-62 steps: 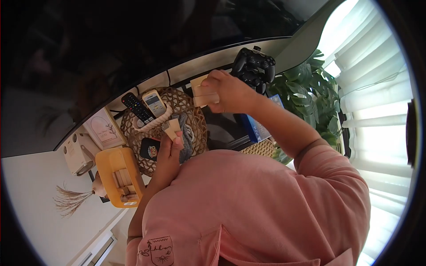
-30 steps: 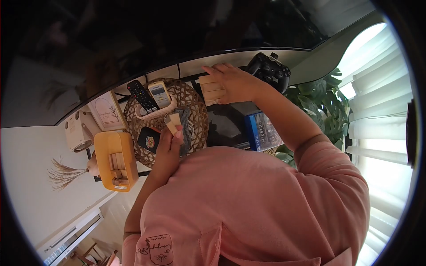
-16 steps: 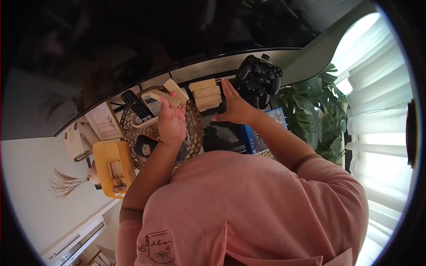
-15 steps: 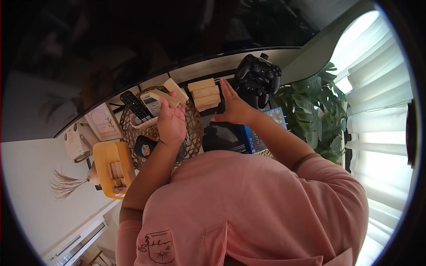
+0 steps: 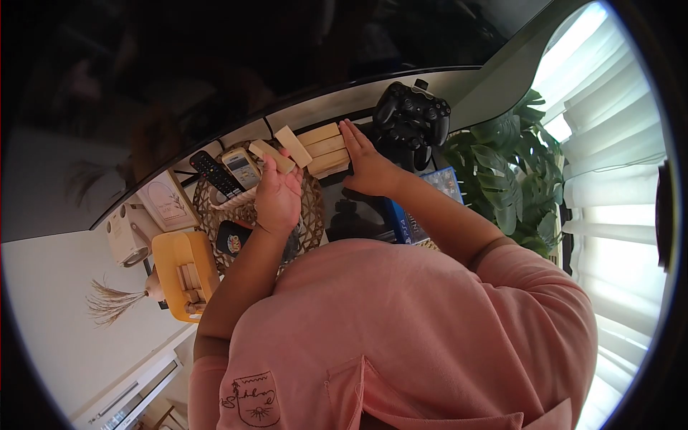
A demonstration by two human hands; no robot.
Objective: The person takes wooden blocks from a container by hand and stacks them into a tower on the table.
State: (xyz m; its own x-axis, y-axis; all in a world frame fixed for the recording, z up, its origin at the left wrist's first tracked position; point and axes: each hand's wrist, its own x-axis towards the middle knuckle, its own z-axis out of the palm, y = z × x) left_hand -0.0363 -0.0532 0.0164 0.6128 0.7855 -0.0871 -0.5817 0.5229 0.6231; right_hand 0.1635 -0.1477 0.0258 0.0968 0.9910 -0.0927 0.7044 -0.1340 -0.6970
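Observation:
A stack of pale wooden blocks (image 5: 324,147) stands at the middle, its layers laid flush. My left hand (image 5: 278,201), palm up, pinches a wooden block (image 5: 271,156) by the thumb. A second wooden block (image 5: 294,147) leans at the fingertips, against or very near the stack's left side. I cannot tell whether the fingers hold that one too. My right hand (image 5: 374,166) is open, its straight fingers lying along the stack's right side with nothing in the grasp.
Black game controllers (image 5: 413,115) stand right of the stack, near blue game cases (image 5: 410,218) and a leafy plant (image 5: 505,172). At left, remotes (image 5: 215,174) sit in a basket on a woven mat (image 5: 312,211). A yellow bin (image 5: 163,251) holds more blocks. A dark screen (image 5: 236,64) overhangs.
The right hand has shifted left against the stack, and the stack's blocks look more evenly aligned. The gap between the stack and the second block has narrowed. The left hand still holds its block.

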